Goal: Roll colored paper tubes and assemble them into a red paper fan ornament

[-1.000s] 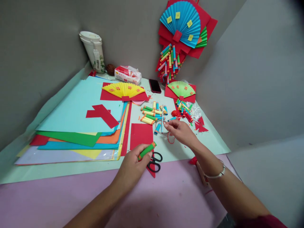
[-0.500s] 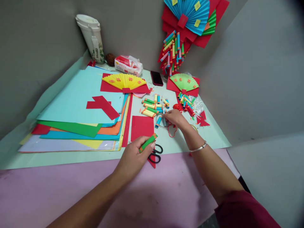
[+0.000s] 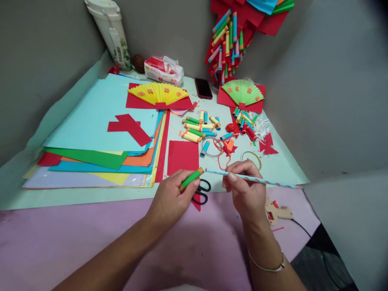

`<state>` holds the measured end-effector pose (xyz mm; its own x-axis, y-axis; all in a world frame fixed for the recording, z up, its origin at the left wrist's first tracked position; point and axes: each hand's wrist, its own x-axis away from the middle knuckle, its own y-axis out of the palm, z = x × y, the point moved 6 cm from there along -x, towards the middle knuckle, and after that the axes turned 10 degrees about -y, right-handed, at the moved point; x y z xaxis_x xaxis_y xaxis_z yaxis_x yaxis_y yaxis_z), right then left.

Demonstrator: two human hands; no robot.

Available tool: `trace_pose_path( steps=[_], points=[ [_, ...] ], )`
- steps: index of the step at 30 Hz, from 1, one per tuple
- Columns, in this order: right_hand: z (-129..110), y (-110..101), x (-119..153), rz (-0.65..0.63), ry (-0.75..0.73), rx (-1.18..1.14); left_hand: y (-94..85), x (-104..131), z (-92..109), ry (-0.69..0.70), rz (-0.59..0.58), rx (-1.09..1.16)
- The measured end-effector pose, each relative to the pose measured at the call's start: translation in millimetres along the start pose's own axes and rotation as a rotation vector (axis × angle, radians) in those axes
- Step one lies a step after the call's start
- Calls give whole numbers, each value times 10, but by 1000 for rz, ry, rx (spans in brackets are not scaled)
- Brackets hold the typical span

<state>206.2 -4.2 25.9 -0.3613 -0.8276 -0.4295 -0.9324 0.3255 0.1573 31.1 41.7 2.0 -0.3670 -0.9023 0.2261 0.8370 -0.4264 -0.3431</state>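
Observation:
My left hand point(image 3: 169, 200) holds a small green paper roll point(image 3: 190, 180) with orange bands at its ends. Pinched in my right hand point(image 3: 247, 192) is a thin light-blue patterned stick point(image 3: 275, 183), held almost level. The stick's left tip is close to the roll's upper end; a narrow gap shows between them. Black-handled scissors point(image 3: 200, 201) lie beside my left fingers, partly hidden. Behind them is a red paper square point(image 3: 183, 155). Several small colored paper rolls point(image 3: 194, 126) are spread beyond it, with a single blue roll point(image 3: 205, 149) nearer to me.
Stacked colored paper sheets point(image 3: 91, 121) fill the left. Yellow point(image 3: 160, 93) and green point(image 3: 242, 92) paper fans lie toward the back, near a phone point(image 3: 203, 88), wipes pack point(image 3: 163, 72) and cup point(image 3: 110, 34). A glue gun point(image 3: 279, 212) with a cord lies at the right.
My right hand has picked the stick up from among the paper rolls and brought it toward me, beside the green roll. My left hand still holds the roll. The view has tilted down slightly.

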Motion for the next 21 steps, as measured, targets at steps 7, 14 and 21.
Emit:
trace_pose_path(
  steps=[7, 14, 21],
  points=[
    [84, 60, 39, -13, 21, -71, -16, -6, -6, 4, 29, -9],
    [111, 65, 62, -37, 43, -57, -4, 1, -5, 8, 14, -7],
    [119, 63, 57, -21, 46, -37, -15, -1, 0, 28, 33, -13]
  ],
)
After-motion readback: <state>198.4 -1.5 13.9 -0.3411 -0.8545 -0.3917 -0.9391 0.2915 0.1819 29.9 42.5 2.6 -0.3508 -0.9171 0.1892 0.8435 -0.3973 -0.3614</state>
